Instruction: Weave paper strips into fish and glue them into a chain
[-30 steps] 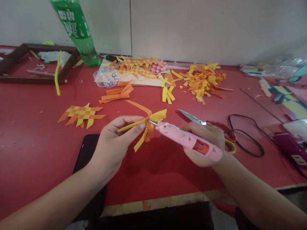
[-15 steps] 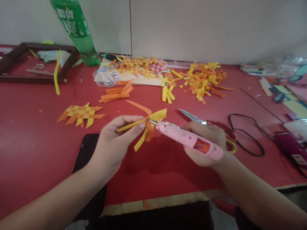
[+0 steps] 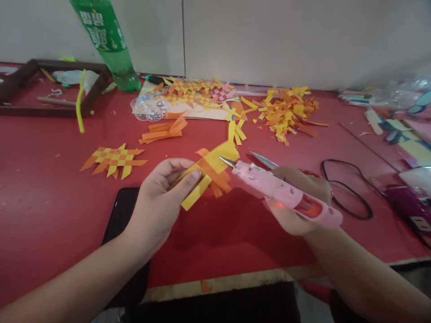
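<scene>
While the left hand (image 3: pixel 164 193) pinches yellow-and-orange paper strips (image 3: pixel 216 168) behind the red bench's (image 3: pixel 215 253) front edge, the right hand (image 3: pixel 307 181) grips a pink plastic glue gun (image 3: pixel 271 182); gluing seems underway, next needing steady aim.

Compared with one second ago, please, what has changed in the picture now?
The right hand has moved rightward with the pink glue gun, covering more of the scissors. The paper strips in the left hand have turned, showing broader faces. Nothing was picked up or let go. The left hand, the woven paper piece, phone and green bottle stayed about the same.
</scene>
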The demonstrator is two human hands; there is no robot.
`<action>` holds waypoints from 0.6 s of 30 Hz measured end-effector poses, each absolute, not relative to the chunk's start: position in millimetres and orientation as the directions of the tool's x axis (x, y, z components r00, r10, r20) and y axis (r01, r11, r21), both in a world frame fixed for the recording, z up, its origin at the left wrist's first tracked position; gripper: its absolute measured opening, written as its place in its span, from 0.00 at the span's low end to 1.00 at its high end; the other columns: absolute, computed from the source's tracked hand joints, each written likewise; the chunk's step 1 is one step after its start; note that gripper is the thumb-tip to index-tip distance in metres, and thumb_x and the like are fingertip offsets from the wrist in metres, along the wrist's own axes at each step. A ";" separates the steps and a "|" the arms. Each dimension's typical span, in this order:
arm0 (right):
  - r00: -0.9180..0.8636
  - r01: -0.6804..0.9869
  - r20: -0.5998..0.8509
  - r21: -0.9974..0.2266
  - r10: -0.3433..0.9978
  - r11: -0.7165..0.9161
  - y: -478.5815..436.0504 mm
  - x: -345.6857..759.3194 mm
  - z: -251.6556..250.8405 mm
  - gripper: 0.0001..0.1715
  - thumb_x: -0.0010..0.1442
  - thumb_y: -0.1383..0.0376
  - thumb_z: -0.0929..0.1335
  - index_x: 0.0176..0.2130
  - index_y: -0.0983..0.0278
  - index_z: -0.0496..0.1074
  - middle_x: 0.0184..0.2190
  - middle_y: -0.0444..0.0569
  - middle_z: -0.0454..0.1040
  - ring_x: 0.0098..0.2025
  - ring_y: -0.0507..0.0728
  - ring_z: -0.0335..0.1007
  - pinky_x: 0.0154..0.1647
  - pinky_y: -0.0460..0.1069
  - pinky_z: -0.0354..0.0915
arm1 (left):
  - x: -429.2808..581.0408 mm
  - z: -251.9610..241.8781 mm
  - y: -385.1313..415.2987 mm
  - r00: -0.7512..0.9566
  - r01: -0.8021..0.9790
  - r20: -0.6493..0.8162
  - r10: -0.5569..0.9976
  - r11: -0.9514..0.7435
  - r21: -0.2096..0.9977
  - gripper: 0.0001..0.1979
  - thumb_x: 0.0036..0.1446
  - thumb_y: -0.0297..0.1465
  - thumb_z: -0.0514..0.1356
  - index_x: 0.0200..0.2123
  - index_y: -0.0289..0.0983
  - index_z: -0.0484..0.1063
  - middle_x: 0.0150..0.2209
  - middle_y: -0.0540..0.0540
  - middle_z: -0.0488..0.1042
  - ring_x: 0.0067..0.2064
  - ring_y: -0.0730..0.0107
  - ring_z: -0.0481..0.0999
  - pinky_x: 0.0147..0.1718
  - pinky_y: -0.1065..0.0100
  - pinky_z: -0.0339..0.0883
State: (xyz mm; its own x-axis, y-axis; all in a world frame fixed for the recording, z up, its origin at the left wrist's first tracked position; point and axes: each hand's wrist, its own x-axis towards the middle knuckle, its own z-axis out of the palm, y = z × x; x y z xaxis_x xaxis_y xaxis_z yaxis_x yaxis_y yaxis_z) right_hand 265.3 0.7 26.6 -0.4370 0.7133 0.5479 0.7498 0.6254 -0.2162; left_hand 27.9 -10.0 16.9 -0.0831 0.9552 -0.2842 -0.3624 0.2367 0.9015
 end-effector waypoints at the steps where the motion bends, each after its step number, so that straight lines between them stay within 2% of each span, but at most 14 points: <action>1: -0.430 0.761 0.536 -0.218 0.727 0.611 0.1 266.0 25.5 0.05 0.53 0.66 0.66 0.34 0.57 0.66 0.22 0.41 0.71 0.21 0.54 0.67 0.23 0.50 0.62 | 27.8 17.0 -9.4 -0.094 -0.372 -0.283 0.954 0.230 0.899 0.11 0.51 0.32 0.71 0.35 0.40 0.73 0.32 0.53 0.79 0.35 0.75 0.79 0.35 0.77 0.72; 7: -0.425 0.793 0.448 -0.235 0.787 0.562 1.0 268.3 14.0 0.04 0.50 0.66 0.66 0.30 0.57 0.67 0.19 0.43 0.69 0.20 0.55 0.64 0.22 0.50 0.61 | 27.2 17.4 -7.1 -0.161 -0.349 -0.243 0.957 0.175 0.921 0.11 0.52 0.31 0.71 0.35 0.40 0.71 0.31 0.54 0.78 0.32 0.79 0.77 0.32 0.81 0.70; 13: -0.454 0.770 0.490 -0.206 0.744 0.605 0.6 264.5 18.0 0.04 0.51 0.66 0.65 0.31 0.56 0.66 0.19 0.42 0.68 0.19 0.53 0.63 0.22 0.50 0.58 | 27.0 19.4 -9.1 -0.112 -0.307 -0.246 0.963 0.202 0.930 0.11 0.52 0.29 0.70 0.36 0.40 0.70 0.33 0.54 0.77 0.32 0.79 0.76 0.29 0.81 0.69; 18: -0.443 0.790 0.492 -0.181 0.750 0.586 -1.1 265.3 15.7 0.04 0.52 0.66 0.66 0.29 0.57 0.65 0.19 0.41 0.67 0.20 0.53 0.62 0.22 0.50 0.57 | 26.9 17.6 -9.5 -0.126 -0.253 -0.217 0.968 0.180 0.951 0.11 0.51 0.29 0.70 0.36 0.40 0.71 0.35 0.52 0.77 0.34 0.76 0.78 0.31 0.79 0.70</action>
State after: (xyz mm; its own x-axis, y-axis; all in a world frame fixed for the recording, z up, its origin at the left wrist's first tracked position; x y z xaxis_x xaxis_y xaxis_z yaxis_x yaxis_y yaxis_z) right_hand 265.3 -1.1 15.7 -0.4432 0.7496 0.4916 0.7898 0.5860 -0.1814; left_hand 26.9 -9.5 17.6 -0.1259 0.9681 -0.2167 -0.2525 0.1799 0.9507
